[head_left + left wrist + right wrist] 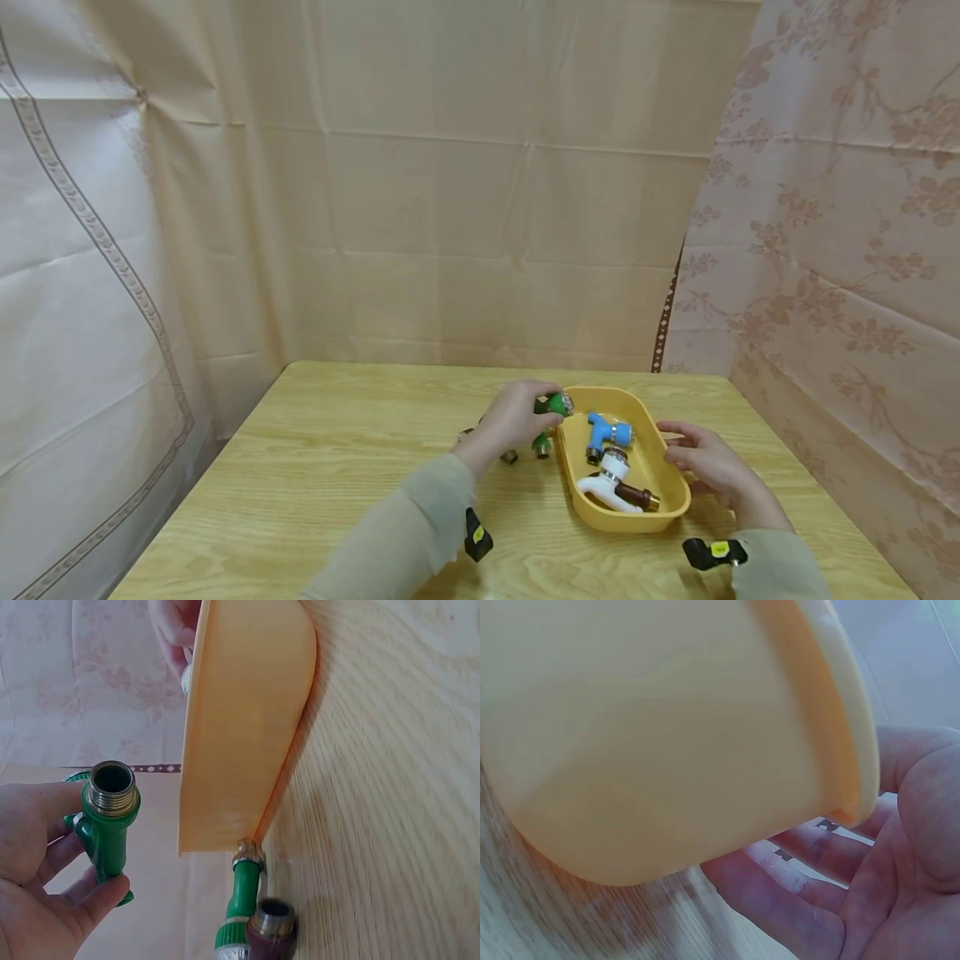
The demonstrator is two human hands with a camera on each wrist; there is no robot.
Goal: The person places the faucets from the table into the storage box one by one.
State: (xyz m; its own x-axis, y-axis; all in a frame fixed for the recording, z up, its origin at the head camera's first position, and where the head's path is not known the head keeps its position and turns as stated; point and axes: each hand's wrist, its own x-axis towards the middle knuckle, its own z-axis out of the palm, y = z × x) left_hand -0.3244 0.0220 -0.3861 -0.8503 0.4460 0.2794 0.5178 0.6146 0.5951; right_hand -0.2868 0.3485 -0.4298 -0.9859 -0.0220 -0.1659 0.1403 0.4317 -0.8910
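My left hand holds a green tap between thumb and fingers, at the left rim of a yellow tub. In the left wrist view the tap's threaded metal end faces the camera. With thumb and fingers around the rim, my right hand holds the tub's right side. Inside the tub lie a blue tap, a white tap and a dark red tap, partly covered by the white one. Another green tap lies just outside the tub, near a maroon tap.
The wood-grain table reaches back to a beige curtain. A flowered curtain hangs on the right side, a white one on the left. My left wrist partly hides the fittings on the table.
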